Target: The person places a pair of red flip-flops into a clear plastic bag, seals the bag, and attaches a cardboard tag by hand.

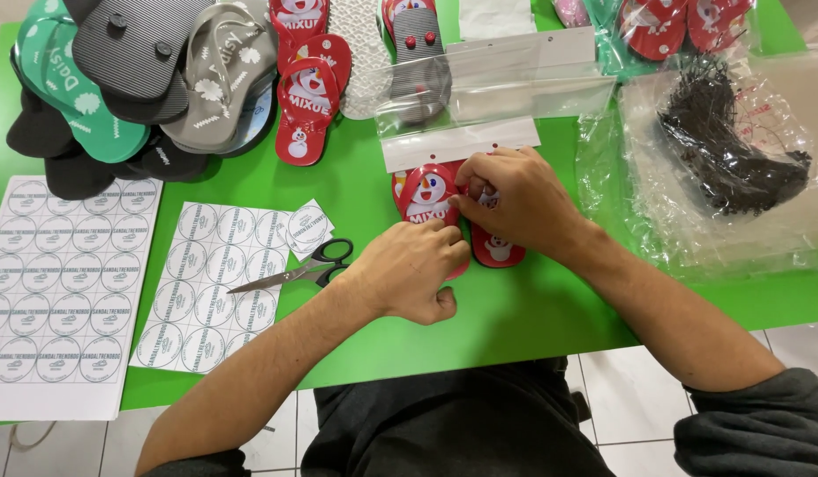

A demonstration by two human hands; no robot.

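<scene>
A pair of small red flip-flops with a snowman print lies on the green table in front of me. My left hand rests on the near end of the pair, fingers curled against it. My right hand covers the right sandal, its fingertips pinching at the strap between the two. A clear plastic bag with a white header lies just beyond them, a grey sandal showing under it.
Black-handled scissors lie left of my left hand. Two sheets of round stickers sit at the left. Piled sandals fill the far left, more red ones behind. A bag of black ties lies right.
</scene>
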